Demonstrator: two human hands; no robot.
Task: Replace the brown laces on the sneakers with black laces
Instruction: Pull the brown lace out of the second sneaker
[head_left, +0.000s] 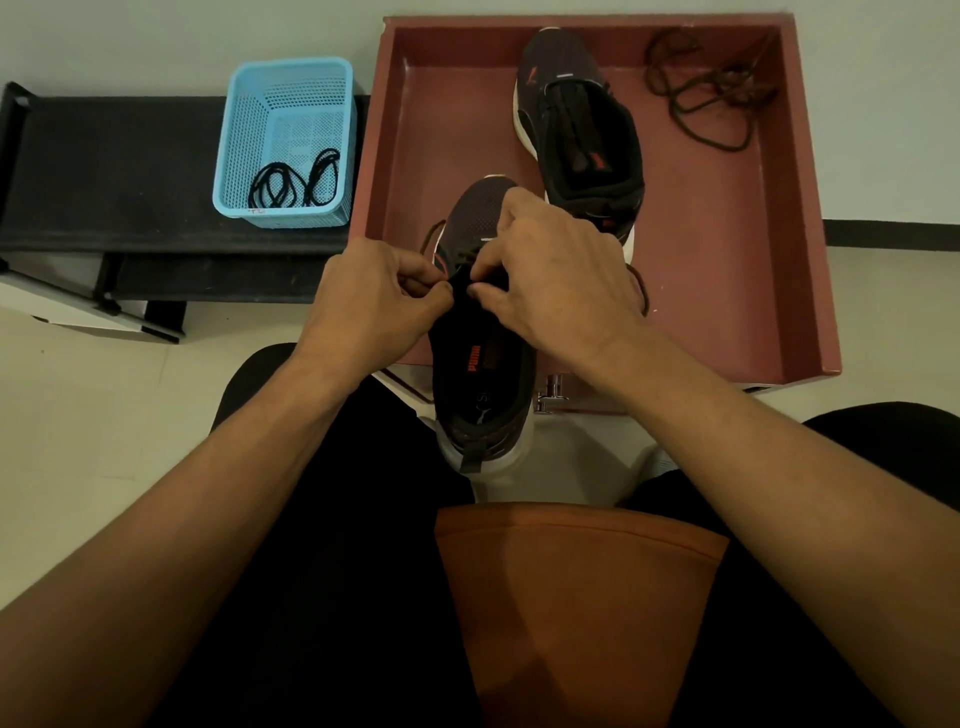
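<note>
On the black bench (104, 171) at my far left stands the blue basket (236, 130), and the black laces (283, 187) lie coiled in its near corner, untouched, so threading has not begun for this shoe. My left hand (374, 296) is curled, thumb against forefinger, pinching the near sneaker (478, 213) at the top of its lacing, just where the tongue starts. The sneaker lies heel toward me, its toe reaching in over the front of the red tray (727, 312). Its brown lace (426, 239) is in the eyelets, with a loose loop hanging out on each side. My right hand (561, 275) meets the left from the other side in the same pinch, the fingertips almost touching (whether they grip the lace itself or the tongue's edge, I cannot tell, since my knuckles cover it). Farther right in the tray the far sneaker (576, 114) stands toe away from me; its lacing looks dark, but I cannot make out which colour. Beyond it, in the tray's back right corner, a loose brown lace (735, 85) lies in a tangle. I judge I am unlacing the second shoe. Next I need to draw the lace free crossing by crossing down toward the toe, steadying the shoe, then drop it with the other.
</note>
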